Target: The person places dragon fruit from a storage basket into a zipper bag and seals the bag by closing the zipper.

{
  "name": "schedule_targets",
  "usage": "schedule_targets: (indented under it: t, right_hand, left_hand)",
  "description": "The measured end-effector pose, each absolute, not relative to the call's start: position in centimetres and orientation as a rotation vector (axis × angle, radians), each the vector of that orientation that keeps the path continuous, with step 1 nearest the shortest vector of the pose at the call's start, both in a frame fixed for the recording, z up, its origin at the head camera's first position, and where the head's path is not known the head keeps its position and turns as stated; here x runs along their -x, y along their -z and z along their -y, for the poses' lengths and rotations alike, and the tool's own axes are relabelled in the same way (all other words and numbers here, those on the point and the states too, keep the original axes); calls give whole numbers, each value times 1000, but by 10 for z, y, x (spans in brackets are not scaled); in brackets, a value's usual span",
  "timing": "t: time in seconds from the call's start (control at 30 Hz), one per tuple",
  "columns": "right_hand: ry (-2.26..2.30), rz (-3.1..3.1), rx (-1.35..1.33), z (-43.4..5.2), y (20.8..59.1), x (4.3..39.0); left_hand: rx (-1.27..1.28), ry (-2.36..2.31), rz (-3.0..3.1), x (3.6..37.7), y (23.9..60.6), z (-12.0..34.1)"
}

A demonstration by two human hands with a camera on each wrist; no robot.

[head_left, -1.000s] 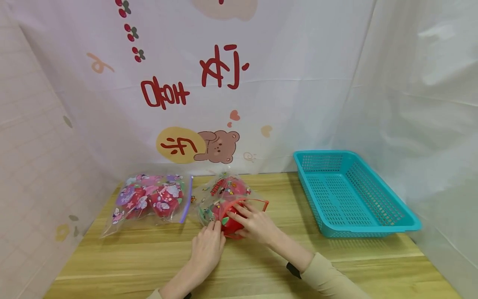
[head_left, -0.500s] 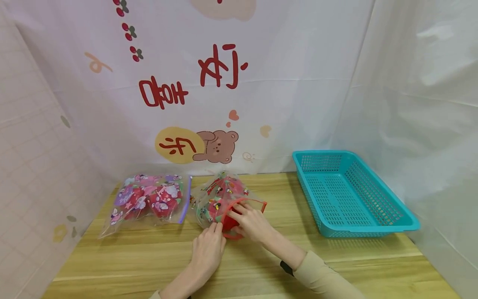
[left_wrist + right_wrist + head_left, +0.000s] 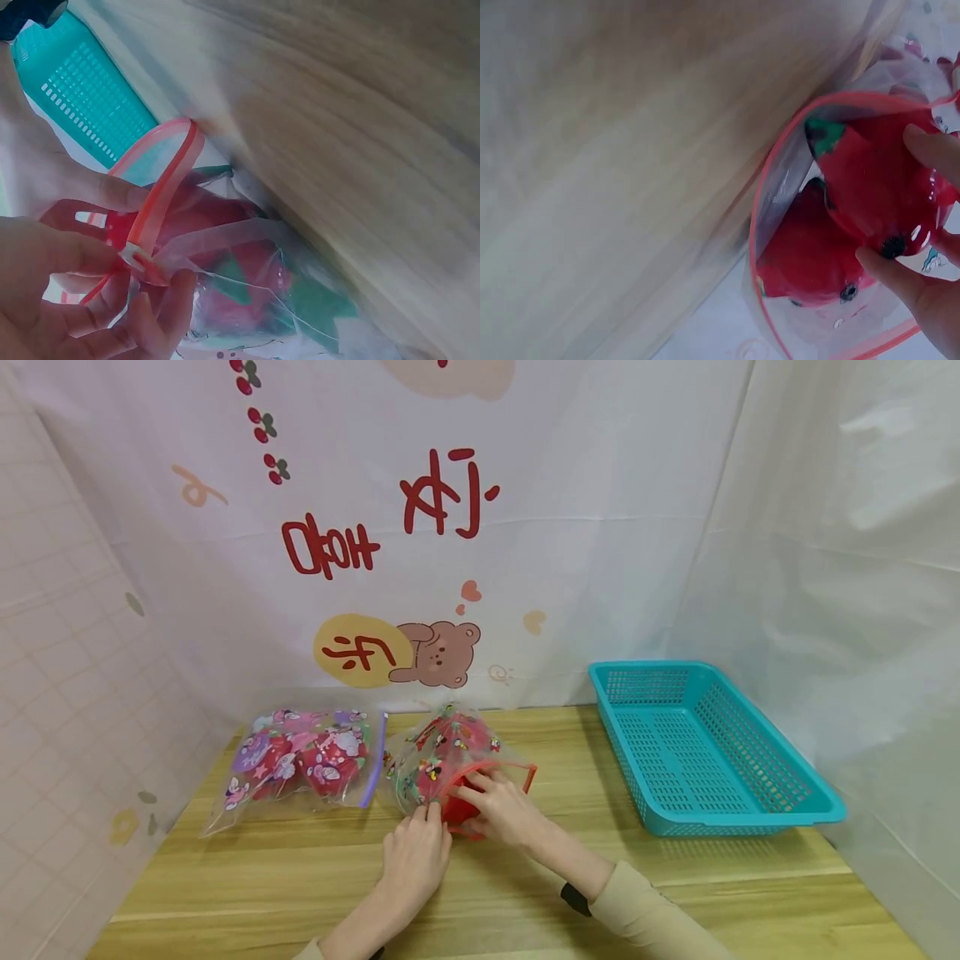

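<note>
1. Zip bag with the red seal (image 3: 450, 760) lies near the middle of our wooden table (image 3: 525, 893), its open mouth turned toward us; clear plastic printed with small cartoon figures.
2. Our left hand (image 3: 412, 860) pinches the near-left corner of the red zip strip (image 3: 161, 199) between thumb and fingertips, as the left wrist view shows plainly.
3. Our right hand (image 3: 506, 810) has its fingers curled round a red apple (image 3: 881, 187) at the bag's mouth; the right wrist view shows the fingertips (image 3: 885, 270) pressing its glossy skin, the green leaf (image 3: 823, 135) pointing away from the palm.
4. We see a second red apple (image 3: 806, 259) lying deeper in the bag, touching the first one.
5. Just to the left lies a second printed zip bag (image 3: 300, 764), with a purple seal strip (image 3: 373, 760) and red fruit inside, close beside ours.
6. Well to the right a turquoise plastic basket (image 3: 750, 814) sits on the table with its slotted walls and floor.
7. Behind everything hangs a white backdrop (image 3: 600, 527) with red lettering and a cartoon bear (image 3: 438, 653).
</note>
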State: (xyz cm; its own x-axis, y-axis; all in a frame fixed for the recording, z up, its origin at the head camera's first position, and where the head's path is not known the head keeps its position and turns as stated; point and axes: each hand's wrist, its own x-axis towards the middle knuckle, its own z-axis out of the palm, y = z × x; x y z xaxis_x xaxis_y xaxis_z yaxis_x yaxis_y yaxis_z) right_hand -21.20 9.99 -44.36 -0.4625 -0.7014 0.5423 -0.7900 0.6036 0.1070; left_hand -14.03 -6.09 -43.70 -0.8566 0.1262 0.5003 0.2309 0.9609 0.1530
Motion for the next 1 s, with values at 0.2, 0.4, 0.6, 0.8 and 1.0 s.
schedule_targets:
  t: [0.2,0.4,0.6,0.8,1.0]
  right_hand:
    - [-149,2232,-1157,-96,445,207]
    - [-166,2281,-1122,-95,448,208]
    - [-211,2337,-1072,-97,447,209]
    - [-215,2339,-1052,-96,446,213]
    - [-301,2309,-1109,-97,449,219]
  left_hand:
    - [250,272,2600,139,439,62]
    - [308,276,2563,138,438,57]
    - [381,271,2476,138,441,50]
    - [442,269,2430,138,443,44]
    - [373,276,2450,141,441,44]
